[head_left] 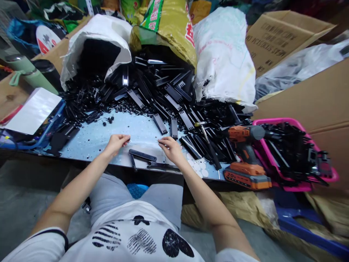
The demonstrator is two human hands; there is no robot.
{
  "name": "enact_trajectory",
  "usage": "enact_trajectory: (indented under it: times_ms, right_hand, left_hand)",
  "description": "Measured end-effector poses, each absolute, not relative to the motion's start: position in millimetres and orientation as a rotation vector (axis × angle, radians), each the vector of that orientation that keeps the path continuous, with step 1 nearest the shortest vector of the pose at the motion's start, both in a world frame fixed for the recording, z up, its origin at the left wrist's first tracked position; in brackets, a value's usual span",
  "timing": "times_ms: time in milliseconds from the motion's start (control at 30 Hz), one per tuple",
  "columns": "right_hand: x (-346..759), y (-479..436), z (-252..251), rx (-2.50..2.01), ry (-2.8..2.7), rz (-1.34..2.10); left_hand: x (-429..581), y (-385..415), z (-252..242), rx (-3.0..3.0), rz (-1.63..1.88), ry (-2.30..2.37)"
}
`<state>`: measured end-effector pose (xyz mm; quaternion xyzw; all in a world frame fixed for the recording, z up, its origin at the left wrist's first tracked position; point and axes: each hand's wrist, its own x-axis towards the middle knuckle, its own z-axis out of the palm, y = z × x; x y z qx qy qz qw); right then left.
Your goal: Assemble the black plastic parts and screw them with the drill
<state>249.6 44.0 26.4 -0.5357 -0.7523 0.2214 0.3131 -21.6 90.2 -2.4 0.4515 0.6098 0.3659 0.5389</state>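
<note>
My left hand (116,144) hovers over the blue tabletop (92,135), thumb and fingers pinched on a small thin metal pin (130,140) whose tip just shows. To its right, my right hand (171,150) pinches another small pin-like piece (158,141), too small to name surely. The hands are apart, with their fingertips facing each other. Below and between them, near the table's front edge, lies a black hinged bracket (142,155) with its arms folded out. A second black part (163,166) lies beside it, partly under my right wrist.
Black slotted plates (159,123) and small fasteners heap up behind the hands, spilling from sacks (163,32). On the right are a hammer (209,143), an orange cordless drill (247,156) and a full pink basket (272,163). A blue tray (51,125) stands left.
</note>
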Motion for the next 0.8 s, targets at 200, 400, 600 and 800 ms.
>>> enact_trajectory:
  times_ms: [200, 400, 600, 800]
  right_hand:
    - [237.7, -9.3, 18.2, -1.530, -1.522, 0.707]
    - [208.6, -21.8, -2.0, -1.545, -1.519, 0.292]
    - [212.4, -21.9, -3.5, -1.439, -1.783, 0.072]
    - [215.4, -23.8, -7.0, -1.414, -1.885, 0.108]
  left_hand:
    - [-19.2, 33.7, -0.4, 0.739, 0.956, 1.306]
    - [-14.8, 37.1, 12.6, 0.854, 1.001, 1.413]
    - [-10.0, 33.9, 13.7, 1.068, 0.858, 1.367]
    - [-12.7, 34.2, 11.0, 1.160, 0.954, 1.478]
